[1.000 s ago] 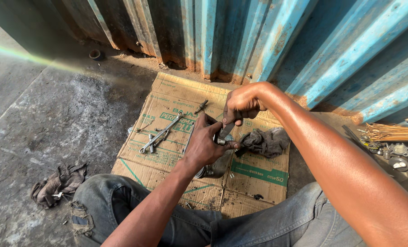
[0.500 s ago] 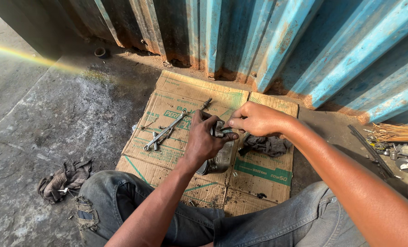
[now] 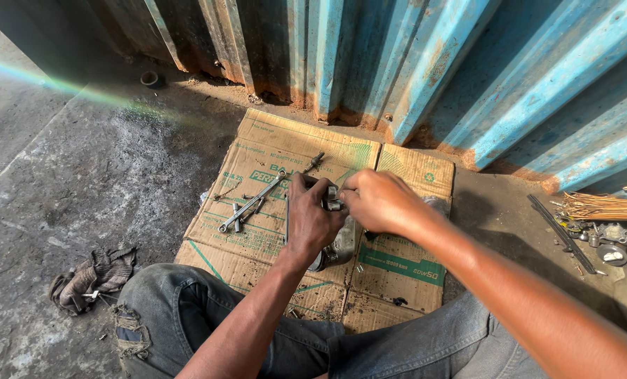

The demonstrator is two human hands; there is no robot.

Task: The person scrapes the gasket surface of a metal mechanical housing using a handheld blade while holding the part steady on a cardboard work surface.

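Note:
My left hand [image 3: 312,219] grips a grey metal part [image 3: 339,245] over the flattened cardboard sheet [image 3: 271,147] on the ground. My right hand [image 3: 378,202] meets it from the right, fingers closed on a small metal piece [image 3: 332,204] at the top of that part. Most of the part is hidden under both hands. Left of my hands, a long spanner [image 3: 252,201] lies on the cardboard with some smaller tools beside it. A bolt-like piece [image 3: 315,162] lies just beyond my hands.
A rusty blue corrugated metal wall [image 3: 426,63] stands behind the cardboard. A dirty rag [image 3: 92,277] lies on the concrete at the left. At the far right lie a straw broom [image 3: 603,208], a dark bar [image 3: 559,231] and small metal parts [image 3: 605,242]. My jeans-clad knees [image 3: 166,316] frame the bottom.
Both hands have come lower and closer together over the metal part; the right hand moved down from above the cardboard to meet the left. The view shifted slightly.

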